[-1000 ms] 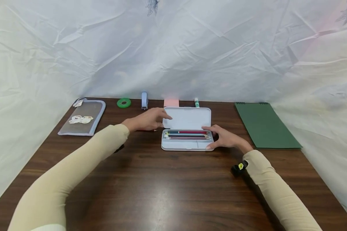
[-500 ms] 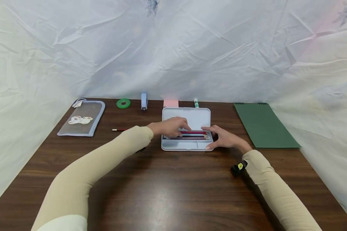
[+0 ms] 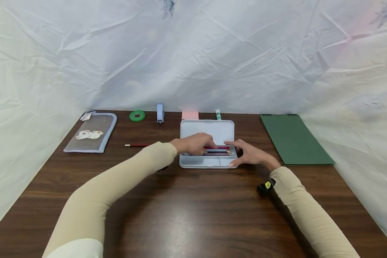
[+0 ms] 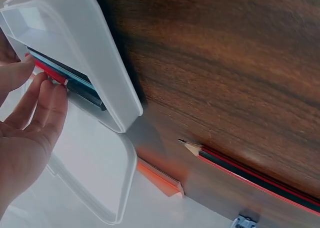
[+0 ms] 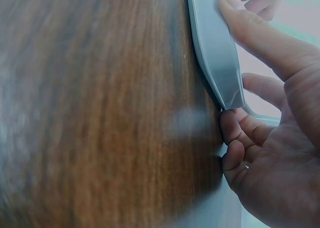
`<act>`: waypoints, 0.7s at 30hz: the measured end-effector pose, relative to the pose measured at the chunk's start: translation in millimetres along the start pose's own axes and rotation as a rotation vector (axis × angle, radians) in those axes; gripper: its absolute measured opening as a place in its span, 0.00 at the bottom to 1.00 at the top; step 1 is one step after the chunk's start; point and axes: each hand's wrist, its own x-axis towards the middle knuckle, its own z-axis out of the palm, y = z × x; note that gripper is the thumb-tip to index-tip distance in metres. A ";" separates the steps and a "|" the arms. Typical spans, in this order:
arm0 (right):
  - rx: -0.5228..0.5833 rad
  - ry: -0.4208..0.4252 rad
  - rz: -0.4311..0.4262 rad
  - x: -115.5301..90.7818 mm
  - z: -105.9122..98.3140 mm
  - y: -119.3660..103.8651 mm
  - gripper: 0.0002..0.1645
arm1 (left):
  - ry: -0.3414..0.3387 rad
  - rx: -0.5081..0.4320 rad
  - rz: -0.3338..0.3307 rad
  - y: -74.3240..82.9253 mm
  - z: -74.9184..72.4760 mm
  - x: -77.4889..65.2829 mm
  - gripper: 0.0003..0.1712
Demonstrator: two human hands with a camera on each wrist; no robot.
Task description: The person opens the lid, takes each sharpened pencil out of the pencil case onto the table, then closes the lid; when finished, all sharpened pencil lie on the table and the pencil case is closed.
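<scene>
An open white pencil case (image 3: 198, 162) lies on the table with its lid (image 3: 219, 129) folded back. Several pencils (image 3: 220, 154) fill its longer compartment, while the front compartments look bare. My left hand (image 3: 196, 143) reaches into the case. In the left wrist view its thumb and fingertips pinch a red and dark teal pen (image 4: 52, 74) inside. My right hand (image 3: 249, 154) holds the right end of the case, thumb at the front edge and index finger near the hinge. A red and black pencil (image 4: 250, 175) lies on the wood to the left, partly behind my left sleeve.
Along the back stand a green tape roll (image 3: 137, 115), a light blue stapler (image 3: 160, 113), pink sticky notes (image 3: 190, 115) and a glue stick (image 3: 218, 114). A mesh pouch (image 3: 91, 133) lies far left, a green spiral pad (image 3: 296, 139) at right on the table (image 3: 193, 208).
My left hand has moved right from the case's left edge to the pens inside, uncovering the loose pencil's eraser end. The right hand and the case stay where they were.
</scene>
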 end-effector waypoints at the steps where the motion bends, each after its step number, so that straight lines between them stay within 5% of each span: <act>1: 0.000 0.001 0.000 -0.2 -0.2 -0.3 0.53 | -0.002 0.002 -0.004 1.0 0.3 0.5 0.25; 21: -0.003 0.001 -0.011 0.4 0.4 2.4 0.54 | -0.033 0.168 -0.005 9.3 6.1 18.6 0.28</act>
